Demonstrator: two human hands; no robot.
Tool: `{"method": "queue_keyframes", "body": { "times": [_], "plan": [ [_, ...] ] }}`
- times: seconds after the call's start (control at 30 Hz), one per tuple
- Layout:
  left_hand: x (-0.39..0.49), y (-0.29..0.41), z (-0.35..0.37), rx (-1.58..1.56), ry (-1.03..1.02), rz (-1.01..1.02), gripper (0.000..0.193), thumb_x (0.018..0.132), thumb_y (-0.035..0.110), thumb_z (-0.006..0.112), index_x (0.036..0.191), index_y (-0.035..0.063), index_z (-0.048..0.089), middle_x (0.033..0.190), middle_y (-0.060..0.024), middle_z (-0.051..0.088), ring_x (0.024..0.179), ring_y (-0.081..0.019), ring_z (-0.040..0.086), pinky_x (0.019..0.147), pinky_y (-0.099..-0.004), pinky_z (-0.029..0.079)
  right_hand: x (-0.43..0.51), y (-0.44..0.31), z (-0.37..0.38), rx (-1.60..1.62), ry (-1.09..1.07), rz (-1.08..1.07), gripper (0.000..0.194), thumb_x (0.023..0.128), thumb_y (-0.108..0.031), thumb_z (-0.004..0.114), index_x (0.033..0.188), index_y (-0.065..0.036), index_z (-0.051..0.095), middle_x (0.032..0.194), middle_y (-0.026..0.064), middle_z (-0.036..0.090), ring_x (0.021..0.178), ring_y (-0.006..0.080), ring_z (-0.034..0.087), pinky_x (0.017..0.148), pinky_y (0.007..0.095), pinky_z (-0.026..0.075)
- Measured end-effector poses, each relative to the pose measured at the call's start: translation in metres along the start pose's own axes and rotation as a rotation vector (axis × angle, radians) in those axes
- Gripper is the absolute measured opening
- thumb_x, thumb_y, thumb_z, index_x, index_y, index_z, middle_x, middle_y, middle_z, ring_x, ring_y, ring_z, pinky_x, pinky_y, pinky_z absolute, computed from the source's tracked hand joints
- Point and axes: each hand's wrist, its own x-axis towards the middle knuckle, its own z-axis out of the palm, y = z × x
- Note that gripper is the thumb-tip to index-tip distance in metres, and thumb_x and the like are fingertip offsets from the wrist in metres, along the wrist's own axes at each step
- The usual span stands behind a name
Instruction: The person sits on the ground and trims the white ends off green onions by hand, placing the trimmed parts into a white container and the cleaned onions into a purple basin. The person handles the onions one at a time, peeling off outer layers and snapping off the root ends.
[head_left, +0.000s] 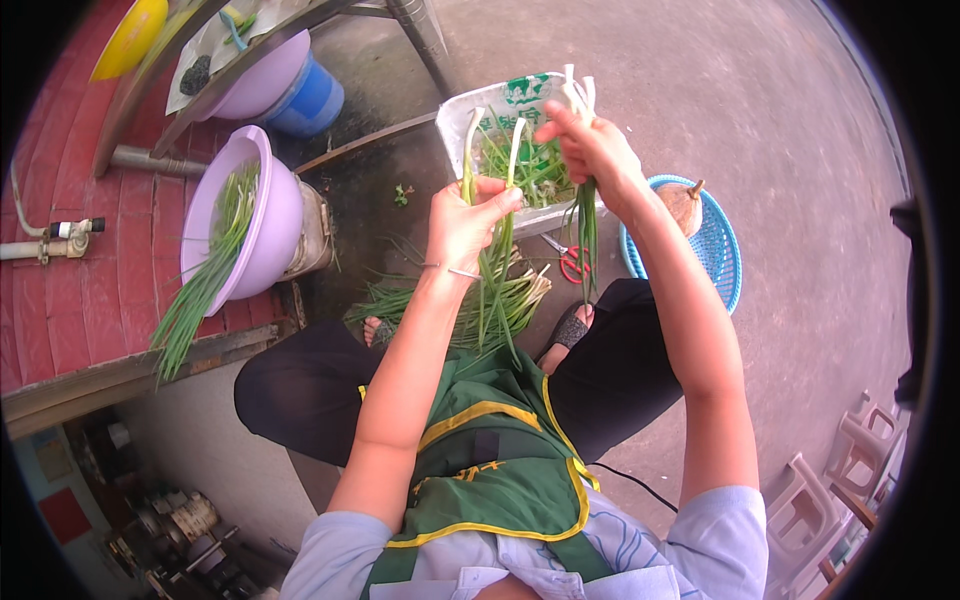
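In my left hand (469, 225) are a couple of green onions (516, 154), white ends up, their green leaves hanging down toward my apron. My right hand (600, 154) grips a few more green onions (587, 225), white bulbs above the fist and leaves dangling below; its index finger points out to the left. Both hands are raised before a white foam box (551, 221) that holds green and pale trimmings (536, 169). Below my left hand, a heap of green onions (525, 296) lies on the ground between my feet.
Red-handled scissors (574, 264) lie beside the heap. Right of the box is a blue plastic basket (720, 262) with a round brown object (681, 210). At left, a purple basin (266, 247) holds more green onions (240, 225). A blue bucket (311, 97) stands beyond.
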Motion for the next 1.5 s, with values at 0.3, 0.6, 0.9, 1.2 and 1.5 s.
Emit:
{"method": "queue_keyframes", "body": {
  "times": [0.3,0.6,0.9,1.2,1.5],
  "plan": [
    [-0.001,0.010,0.000,-0.158,-0.103,-0.081,0.023,0.078,0.006,0.066,0.099,-0.0015,0.057,0.081,-0.0080,0.064,0.046,0.0004,0.039,0.036,-0.0138,0.024,-0.006,0.004,0.022,0.041,-0.221,-0.009,0.022,0.085,-0.028,0.060,0.083,-0.007,0.065,0.057,-0.0068,0.048,0.045,0.0023,0.036,0.043,0.0180,0.025],
    [0.005,0.003,-0.001,-0.046,-0.015,0.012,0.021,0.076,0.006,0.068,0.094,-0.0009,0.057,0.073,-0.0016,0.058,0.046,0.0005,0.039,0.036,-0.0144,0.026,-0.004,0.005,0.018,-0.211,-0.221,-0.119,0.021,0.074,-0.025,0.072,0.080,-0.006,0.066,0.059,-0.0054,0.052,0.047,0.0021,0.038,0.043,0.0196,0.029],
    [0.004,0.004,-0.011,-0.064,-0.105,-0.026,0.016,0.080,0.010,0.065,0.090,0.0013,0.056,0.073,-0.0042,0.059,0.044,0.0007,0.036,0.036,-0.0136,0.026,0.002,0.002,0.004,-0.321,-0.193,-0.164,0.020,0.074,-0.024,0.072,0.072,-0.005,0.065,0.059,-0.0028,0.054,0.053,0.0053,0.045,0.048,0.0239,0.036],
    [-0.003,0.011,-0.023,-0.076,-0.208,-0.128,0.017,0.082,0.012,0.064,0.093,0.0019,0.055,0.074,-0.0028,0.056,0.047,0.0009,0.037,0.037,-0.0128,0.027,0.024,-0.009,-0.038,-0.114,0.143,-0.234,0.019,0.077,-0.022,0.069,0.077,-0.004,0.064,0.060,-0.0025,0.051,0.049,0.0049,0.041,0.045,0.0192,0.034],
    [-0.007,0.011,-0.024,-0.051,-0.261,-0.141,0.018,0.083,0.014,0.062,0.093,0.0013,0.055,0.075,-0.0012,0.056,0.047,0.0008,0.036,0.038,-0.0129,0.026,0.031,-0.005,-0.046,-0.132,0.371,-0.311,0.017,0.078,-0.023,0.068,0.076,-0.006,0.064,0.059,-0.0054,0.047,0.050,0.0032,0.039,0.045,0.0176,0.031]
  ]
}}
